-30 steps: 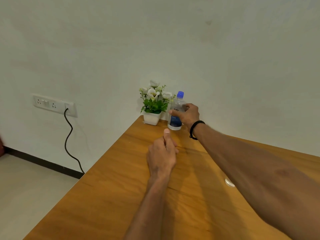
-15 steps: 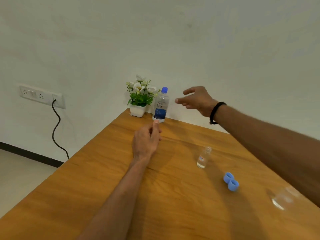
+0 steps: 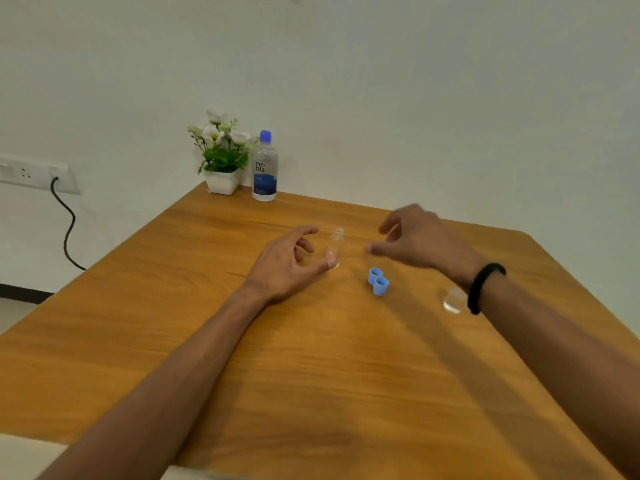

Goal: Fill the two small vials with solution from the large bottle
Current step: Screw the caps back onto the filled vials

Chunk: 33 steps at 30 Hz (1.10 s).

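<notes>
The large clear bottle [image 3: 265, 168], with a blue cap and blue label, stands upright at the table's far edge by the wall. A small clear vial [image 3: 336, 244] stands uncapped mid-table. My left hand [image 3: 289, 263] hovers just left of it, fingers loosely curved, thumb tip at the vial's base. My right hand [image 3: 417, 239] hangs open above the table right of the vial, holding nothing. Two blue caps [image 3: 378, 280] lie side by side in front of the vial. A second clear vial [image 3: 453, 299] sits partly hidden behind my right wrist.
A white pot of artificial flowers [image 3: 221, 157] stands left of the large bottle. The wooden table [image 3: 311, 375] ends at the wall behind and drops off on the left. A wall socket with a black cable [image 3: 64, 223] is at far left.
My right hand has let go of the large bottle, left it by the flower pot and come back toward the vial. My left hand has opened beside the vial. The view has tilted down.
</notes>
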### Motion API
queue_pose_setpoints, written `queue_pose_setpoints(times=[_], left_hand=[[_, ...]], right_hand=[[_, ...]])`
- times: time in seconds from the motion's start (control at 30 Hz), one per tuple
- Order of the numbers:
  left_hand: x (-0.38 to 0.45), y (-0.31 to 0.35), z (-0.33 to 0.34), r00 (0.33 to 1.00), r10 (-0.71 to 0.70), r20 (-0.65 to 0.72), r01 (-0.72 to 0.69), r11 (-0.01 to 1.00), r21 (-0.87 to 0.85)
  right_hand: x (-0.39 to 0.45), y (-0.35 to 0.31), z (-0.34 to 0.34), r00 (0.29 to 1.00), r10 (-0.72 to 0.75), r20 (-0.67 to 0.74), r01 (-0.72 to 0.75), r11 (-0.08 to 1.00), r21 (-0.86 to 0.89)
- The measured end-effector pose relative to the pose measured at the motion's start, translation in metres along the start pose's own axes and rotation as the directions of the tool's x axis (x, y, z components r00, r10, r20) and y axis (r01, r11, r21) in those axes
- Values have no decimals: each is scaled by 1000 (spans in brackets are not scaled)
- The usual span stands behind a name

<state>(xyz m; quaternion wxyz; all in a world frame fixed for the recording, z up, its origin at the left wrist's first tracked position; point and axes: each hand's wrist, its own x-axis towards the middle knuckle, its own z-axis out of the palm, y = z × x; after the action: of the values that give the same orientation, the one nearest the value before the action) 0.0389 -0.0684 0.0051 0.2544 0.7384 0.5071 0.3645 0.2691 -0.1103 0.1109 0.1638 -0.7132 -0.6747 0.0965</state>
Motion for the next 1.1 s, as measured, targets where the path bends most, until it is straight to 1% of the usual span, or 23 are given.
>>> queue_pose_setpoints(times=[0.03, 0.1, 0.17, 0.27, 0.33, 0.4, 0.43, 0.5, 0.53, 0.57, 0.63, 0.7, 0.83, 0.97, 1.03, 1.1], left_hand=[[-1, 0, 6, 1000, -22, -2, 22, 998, 51], [1, 1, 19, 996, -70, -55, 76, 989, 129], [6, 5, 32, 984, -129, -126, 150, 974, 171], [12, 10, 46, 967, -158, -200, 196, 962, 187], [17, 13, 50, 965, -169, -201, 203, 965, 163], [21, 14, 52, 966, -165, -199, 196, 969, 148], [23, 15, 53, 967, -157, -199, 187, 972, 140], [26, 17, 56, 971, -129, -201, 153, 982, 109], [27, 19, 58, 973, -116, -201, 134, 988, 77], [28, 20, 59, 974, -107, -201, 116, 993, 33], [29, 22, 60, 977, -99, -190, 91, 995, -48], [29, 23, 60, 981, -83, -174, 73, 995, -64], [25, 24, 60, 982, -53, -182, 39, 996, -80], [21, 32, 58, 986, -12, -168, -1, 997, -78], [19, 34, 58, 989, 5, -146, -15, 998, -68], [18, 35, 58, 992, 18, -126, -26, 998, -60]], right_hand=[[-6, 7, 11, 997, 41, 58, -40, 999, -27], [-13, 16, 34, 988, 90, 127, -86, 996, -36], [-14, 22, 53, 989, 97, 115, -96, 995, -14], [-8, 24, 72, 995, 96, 27, -98, 994, 53], [-4, 26, 77, 996, 91, -25, -88, 990, 108], [-2, 26, 81, 991, 72, -113, -47, 977, 209], [-1, 26, 83, 979, 59, -193, -7, 965, 263], [2, 25, 87, 924, 65, -377, 87, 924, 372], [3, 24, 89, 896, 95, -435, 124, 885, 448], [4, 24, 91, 881, 132, -454, 147, 835, 530], [5, 24, 95, 882, 197, -428, 153, 740, 655], [5, 27, 99, 882, 228, -413, 156, 685, 712], [4, 35, 105, 876, 209, -435, 198, 666, 719], [10, 35, 105, 855, 235, -463, 228, 632, 741], [11, 34, 104, 842, 263, -471, 250, 583, 773], [12, 32, 101, 833, 314, -455, 265, 496, 827]])
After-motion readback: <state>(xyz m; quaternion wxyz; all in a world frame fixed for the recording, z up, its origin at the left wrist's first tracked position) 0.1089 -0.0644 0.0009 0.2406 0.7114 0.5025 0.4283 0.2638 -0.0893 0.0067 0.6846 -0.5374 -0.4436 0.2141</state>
